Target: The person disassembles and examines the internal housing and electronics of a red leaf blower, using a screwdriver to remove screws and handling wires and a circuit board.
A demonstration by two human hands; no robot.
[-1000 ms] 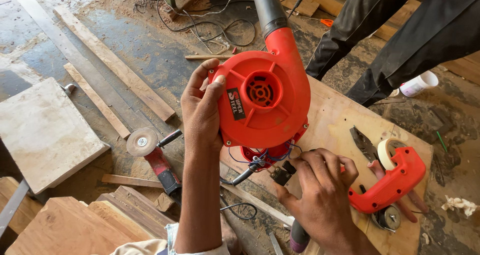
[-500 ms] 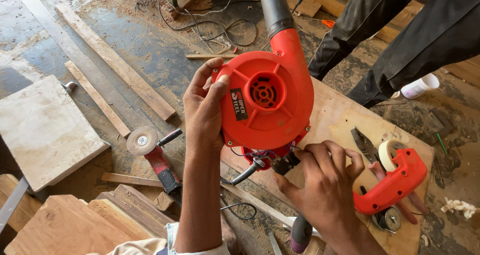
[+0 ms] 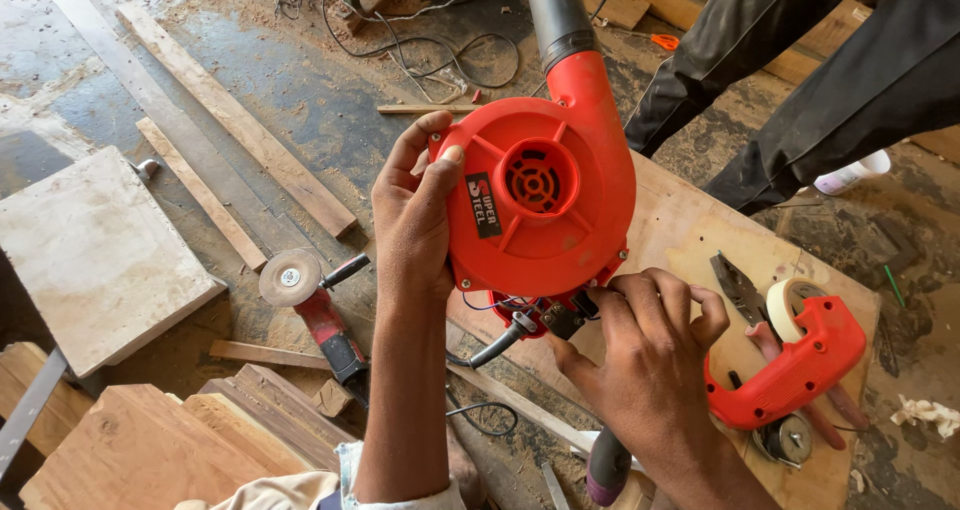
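While the left hand [image 3: 415,225] clamps the left rim of the red blower housing [image 3: 545,205] w/ thumb on the face, the right hand [image 3: 650,360] pinches small parts at the open bottom of the housing, where thin wires [image 3: 500,305] and a black cord [image 3: 490,348] come out. Left grip is clenched on the housing; right grip is fingertips closed on a dark bit at the wire end. Blower is held upright over a plywood board [image 3: 690,230] on the floor, dark nozzle [image 3: 555,10] pointing away.

Labels: a small black rectangular sticker [image 3: 482,206] w/ white and red print sits on the housing face, just left of the round grille, beside the thumb.

Detached red handle shell [image 3: 795,365] lies on the board to the right, near a tape roll [image 3: 785,305] and pliers [image 3: 738,285]. Angle grinder [image 3: 315,305] lies on the floor to the left. Another person's dark trouser legs [image 3: 800,80] stand top right.

Vs. half a sec ago: blower sits a bit further right in view, right-hand fingers moved up closer to the wire opening; handle shell unmoved.
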